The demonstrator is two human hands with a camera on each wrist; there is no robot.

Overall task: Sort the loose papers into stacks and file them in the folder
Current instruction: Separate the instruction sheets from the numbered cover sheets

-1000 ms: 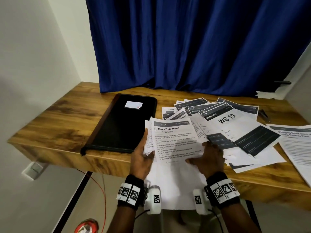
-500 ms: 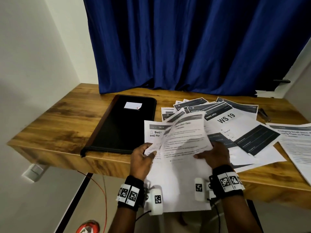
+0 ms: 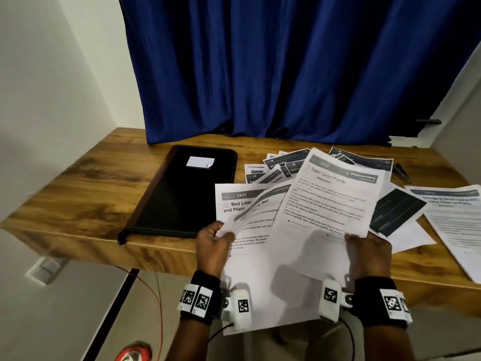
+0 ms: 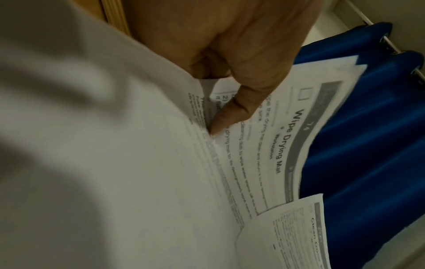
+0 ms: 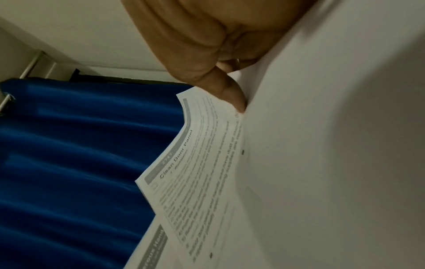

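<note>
My left hand [image 3: 216, 238] pinches the left edge of a small stack of printed sheets [image 3: 242, 222] held above the desk's front edge; in the left wrist view the thumb [image 4: 232, 111] presses on the "Wipe Drying Mat" sheet [image 4: 271, 149]. My right hand [image 3: 367, 246] pinches the "Clean Door Panel" sheet [image 3: 328, 201] at its lower right, lifted and fanned to the right; its thumb [image 5: 230, 94] lies on that sheet [image 5: 200, 163]. A closed black folder [image 3: 179, 194] with a white label lies flat on the desk to the left. More loose papers [image 3: 281, 165] are spread behind and right.
The wooden desk [image 3: 78, 194] ends just in front of my hands. A blue curtain [image 3: 286, 69] hangs behind it. Further sheets [image 3: 453, 220] overhang the right front edge. A dark pen-like object [image 3: 402, 173] lies at back right. White wall stands to the left.
My right hand has drawn the "Clean Door Panel" sheet off the stack, up and to the right. The "Bed Linen" sheet beneath now shows in my left hand.
</note>
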